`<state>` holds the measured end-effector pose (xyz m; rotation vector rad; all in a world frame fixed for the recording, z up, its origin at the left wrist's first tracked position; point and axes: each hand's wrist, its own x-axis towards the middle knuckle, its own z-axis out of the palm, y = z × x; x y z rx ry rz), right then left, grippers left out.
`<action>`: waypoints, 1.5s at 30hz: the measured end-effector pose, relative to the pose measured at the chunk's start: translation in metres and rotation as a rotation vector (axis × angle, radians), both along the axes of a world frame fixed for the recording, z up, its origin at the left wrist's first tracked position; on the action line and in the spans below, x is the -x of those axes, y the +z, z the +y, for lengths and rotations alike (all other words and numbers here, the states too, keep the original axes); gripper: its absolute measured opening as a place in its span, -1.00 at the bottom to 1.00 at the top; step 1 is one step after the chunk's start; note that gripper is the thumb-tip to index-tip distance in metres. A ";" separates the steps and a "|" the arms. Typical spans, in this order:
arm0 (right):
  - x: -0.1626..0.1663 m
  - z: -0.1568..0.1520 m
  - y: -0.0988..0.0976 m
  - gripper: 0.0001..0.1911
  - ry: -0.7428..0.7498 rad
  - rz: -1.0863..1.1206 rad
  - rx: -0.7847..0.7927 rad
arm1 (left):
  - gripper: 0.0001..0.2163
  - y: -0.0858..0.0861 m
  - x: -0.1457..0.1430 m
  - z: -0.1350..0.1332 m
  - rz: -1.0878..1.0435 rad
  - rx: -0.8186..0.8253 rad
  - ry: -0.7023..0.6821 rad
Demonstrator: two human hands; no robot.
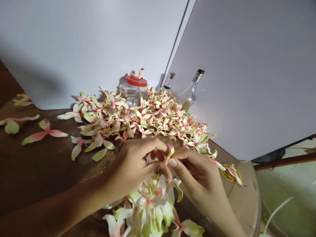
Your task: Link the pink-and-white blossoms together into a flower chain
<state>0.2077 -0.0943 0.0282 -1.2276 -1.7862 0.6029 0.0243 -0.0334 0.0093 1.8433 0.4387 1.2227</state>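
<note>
My left hand and my right hand meet over the table with fingertips almost touching. Between them is a pale yellow-green flower with a purple tip, pinched by my right thumb and fingers. The left thumb and fingers are curled closed beside it; what they grip is hidden. Directly below both hands is a thick cluster of white, pink and green flowers, partly covered by my left hand. Behind them spreads a large heap of similar loose flowers.
A clear jar with a red lid stands in the heap, a flower on top. Two glass bottles stand near white panels. Single flowers lie left on the brown table. A yellow coil lies near the right edge.
</note>
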 end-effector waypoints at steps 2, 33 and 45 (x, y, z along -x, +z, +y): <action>0.000 -0.001 0.000 -0.80 -0.007 -0.022 -0.015 | -0.86 -0.001 0.001 0.001 0.001 0.001 -0.003; 0.003 -0.001 -0.003 -0.92 -0.121 0.083 -0.040 | -0.83 0.006 0.005 0.010 0.189 -0.140 0.039; 0.003 0.001 -0.001 -0.90 -0.077 0.141 -0.037 | -0.74 0.005 0.006 0.009 0.185 -0.062 0.054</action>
